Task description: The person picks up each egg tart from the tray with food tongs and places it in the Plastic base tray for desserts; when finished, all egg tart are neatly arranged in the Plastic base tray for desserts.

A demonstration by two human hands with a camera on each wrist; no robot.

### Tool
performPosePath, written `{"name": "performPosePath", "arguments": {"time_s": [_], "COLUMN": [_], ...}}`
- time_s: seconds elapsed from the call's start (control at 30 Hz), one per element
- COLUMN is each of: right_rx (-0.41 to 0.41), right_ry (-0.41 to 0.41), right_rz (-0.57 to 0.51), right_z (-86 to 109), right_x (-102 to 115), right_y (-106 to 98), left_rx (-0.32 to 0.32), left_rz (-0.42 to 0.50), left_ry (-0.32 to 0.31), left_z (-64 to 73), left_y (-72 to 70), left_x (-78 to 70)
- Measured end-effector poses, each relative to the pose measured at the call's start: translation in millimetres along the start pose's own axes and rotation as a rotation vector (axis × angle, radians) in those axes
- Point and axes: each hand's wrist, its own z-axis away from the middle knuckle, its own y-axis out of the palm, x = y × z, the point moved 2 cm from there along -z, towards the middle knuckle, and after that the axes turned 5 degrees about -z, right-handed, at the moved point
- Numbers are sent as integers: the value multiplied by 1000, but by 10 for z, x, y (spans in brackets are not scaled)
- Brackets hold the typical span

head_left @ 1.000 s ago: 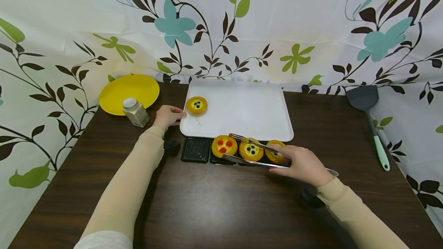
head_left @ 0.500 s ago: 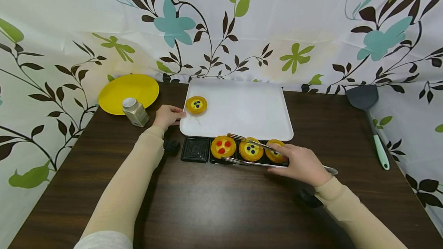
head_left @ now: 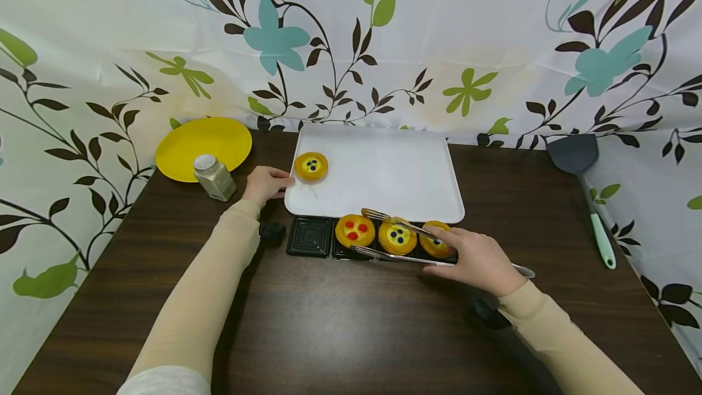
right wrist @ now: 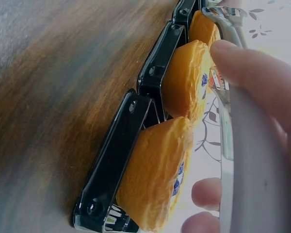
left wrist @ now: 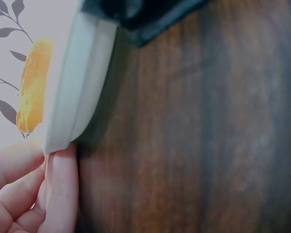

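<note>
"Left hand?"
"Left hand (head_left: 265,185), one: its grip is pinching the left rim of the tray (head_left: 395,181), thumb and fingers meeting on either side."
"Right hand?"
"Right hand (head_left: 481,259), one: in front of the tray, its grip is curling round the tongs (right wrist: 259,160). Their jaws are standing apart, flanking the red tart (head_left: 354,230); contact unclear."
"Other tarts?"
"Loose tart (head_left: 311,166), blue-dotted: lying on the tray, at its left. Two boxed tarts (head_left: 396,238), blue-dotted: sitting beside the red one in the black box (head_left: 309,236), just in front of the tray."
"Rest of the counter (head_left: 340,322)?"
"Plate (head_left: 230,145), yellow, and bottle (head_left: 216,180): standing left of the tray. Spatula (head_left: 574,154): resting well to its right."
</note>
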Motion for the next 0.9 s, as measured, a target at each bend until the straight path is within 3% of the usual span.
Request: {"name": "performPosePath", "arguments": {"time_s": [0.9], "right_rx": [15], "right_ry": [15], "right_rz": [-59], "right_z": [60], "right_x": [-63], "right_y": [-42], "left_rx": [17], "left_rz": [15], "left_ry": [-19], "left_z": [39], "left_y": [-6], "left_x": [-29]}}
